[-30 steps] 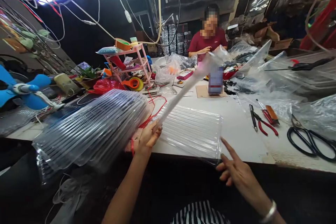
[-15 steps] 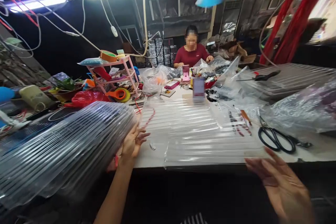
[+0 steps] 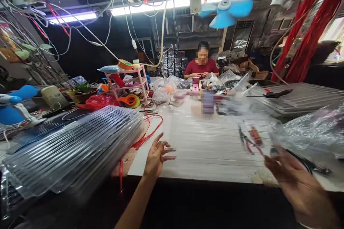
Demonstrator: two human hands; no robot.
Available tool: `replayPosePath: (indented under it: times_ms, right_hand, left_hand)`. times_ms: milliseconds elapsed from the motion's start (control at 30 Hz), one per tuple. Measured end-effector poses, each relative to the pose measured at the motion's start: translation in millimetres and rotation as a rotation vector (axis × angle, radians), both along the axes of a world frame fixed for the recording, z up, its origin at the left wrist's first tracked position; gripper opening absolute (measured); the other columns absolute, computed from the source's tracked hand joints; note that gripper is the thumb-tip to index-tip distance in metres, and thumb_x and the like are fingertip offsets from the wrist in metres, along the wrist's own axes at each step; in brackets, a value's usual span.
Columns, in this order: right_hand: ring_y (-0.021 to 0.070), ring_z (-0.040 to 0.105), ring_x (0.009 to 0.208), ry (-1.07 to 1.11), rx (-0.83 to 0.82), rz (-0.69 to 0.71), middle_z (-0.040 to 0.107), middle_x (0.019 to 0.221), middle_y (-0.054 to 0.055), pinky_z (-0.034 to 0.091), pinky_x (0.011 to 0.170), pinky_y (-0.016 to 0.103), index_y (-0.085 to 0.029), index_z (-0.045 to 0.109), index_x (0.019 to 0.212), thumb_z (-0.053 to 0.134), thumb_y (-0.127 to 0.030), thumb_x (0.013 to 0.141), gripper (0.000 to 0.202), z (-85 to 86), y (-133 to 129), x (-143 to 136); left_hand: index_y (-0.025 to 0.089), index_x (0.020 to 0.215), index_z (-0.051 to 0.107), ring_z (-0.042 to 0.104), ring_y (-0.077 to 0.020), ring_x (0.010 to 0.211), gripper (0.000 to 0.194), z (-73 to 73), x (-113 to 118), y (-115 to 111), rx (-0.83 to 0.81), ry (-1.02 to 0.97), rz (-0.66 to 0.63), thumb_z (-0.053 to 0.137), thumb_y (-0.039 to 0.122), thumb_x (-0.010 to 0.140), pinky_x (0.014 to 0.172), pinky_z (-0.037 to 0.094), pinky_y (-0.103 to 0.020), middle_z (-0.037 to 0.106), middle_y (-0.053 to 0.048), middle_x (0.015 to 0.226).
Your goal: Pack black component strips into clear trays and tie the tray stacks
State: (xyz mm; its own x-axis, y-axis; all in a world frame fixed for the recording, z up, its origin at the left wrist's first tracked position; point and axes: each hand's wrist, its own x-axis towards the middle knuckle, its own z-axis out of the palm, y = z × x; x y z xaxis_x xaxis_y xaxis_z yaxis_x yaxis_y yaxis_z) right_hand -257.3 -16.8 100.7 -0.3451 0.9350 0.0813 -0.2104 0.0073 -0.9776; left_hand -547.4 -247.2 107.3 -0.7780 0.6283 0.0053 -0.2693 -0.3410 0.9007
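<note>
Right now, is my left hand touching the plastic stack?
Apart: the head view shows white tabletop between your left hand and the plastic stack.

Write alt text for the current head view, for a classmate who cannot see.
A transparent ribbed sheet, blurred, is between the left hand and blurred right hand over a white table; similar sheets are stacked left, a red-shirted person opposite.

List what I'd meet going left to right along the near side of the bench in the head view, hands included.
Stack of clear ribbed plastic pieces → left hand → motion-blurred clear ribbed sheet → right hand.
</note>
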Motion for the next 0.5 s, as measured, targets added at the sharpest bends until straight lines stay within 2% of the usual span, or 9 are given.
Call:
replayPosePath:
  times_ms: [133, 200, 267, 333, 400, 500]
  right_hand:
    - [0.0191, 0.063, 0.075, 0.075, -0.19, -0.039, 0.065, 0.09, 0.001, 0.057, 0.073, 0.038, -0.028, 0.064, 0.102, 0.076, -0.04, 0.058, 0.048, 5.3, -3.7, -26.5]
    - [0.0181, 0.061, 0.075, 0.025, -0.151, -0.119, 0.065, 0.088, 0.0, 0.056, 0.07, 0.034, -0.026, 0.064, 0.099, 0.079, -0.043, 0.052, 0.052, 5.3, -0.7, -31.3]
    - [0.0198, 0.06, 0.087, -0.049, -0.077, -0.18, 0.064, 0.093, 0.002, 0.053, 0.074, 0.032, -0.024, 0.062, 0.099, 0.078, -0.047, 0.051, 0.055, 3.7, 6.2, -30.5]
    - [0.0229, 0.056, 0.099, -0.108, -0.04, -0.172, 0.062, 0.099, 0.005, 0.05, 0.078, 0.032, -0.022, 0.059, 0.098, 0.076, -0.05, 0.053, 0.056, 3.1, 13.8, -25.7]
    - [0.0236, 0.057, 0.099, -0.11, -0.081, -0.034, 0.06, 0.103, 0.007, 0.049, 0.078, 0.034, -0.02, 0.054, 0.104, 0.075, -0.05, 0.056, 0.06, 5.3, 19.2, -20.0]
    - [0.0193, 0.061, 0.085, -0.045, -0.139, 0.287, 0.055, 0.111, 0.007, 0.048, 0.074, 0.035, -0.025, 0.038, 0.129, 0.073, -0.043, 0.064, 0.075, 9.3, 24.4, -17.9]
  left_hand:
    - [0.027, 0.128, 0.04, 0.068, -0.0268, 0.082, 0.057, -0.7, 19.8, -0.3, 0.028, -0.024, 0.035, 0.066, 0.036, 0.078, 0.057, 0.057, -0.036, 0.055, -0.001, 0.087]
    - [0.027, 0.128, 0.04, 0.068, -0.0268, 0.081, 0.057, -0.8, 22.8, -1.4, 0.021, -0.034, 0.05, 0.065, 0.037, 0.078, 0.057, 0.057, -0.036, 0.055, -0.001, 0.086]
    - [0.026, 0.127, 0.041, 0.068, -0.0266, 0.08, 0.058, -1.0, 25.1, -0.5, 0.009, -0.042, 0.056, 0.066, 0.038, 0.076, 0.056, 0.057, -0.035, 0.056, -0.001, 0.085]
    - [0.026, 0.127, 0.042, 0.068, -0.0267, 0.078, 0.063, -1.8, 28.3, 2.2, 0.001, -0.042, 0.068, 0.069, 0.04, 0.073, 0.054, 0.056, -0.034, 0.057, 0.0, 0.083]
    - [0.026, 0.128, 0.043, 0.068, -0.0276, 0.076, 0.07, -3.7, 30.6, 5.3, -0.028, -0.039, 0.084, 0.073, 0.042, 0.066, 0.051, 0.056, -0.034, 0.058, 0.0, 0.081]
    - [0.028, 0.128, 0.046, 0.069, -0.0268, 0.073, 0.078, -7.8, 26.0, 9.5, -0.102, -0.02, 0.127, 0.077, 0.045, 0.058, 0.049, 0.056, -0.031, 0.063, 0.0, 0.082]
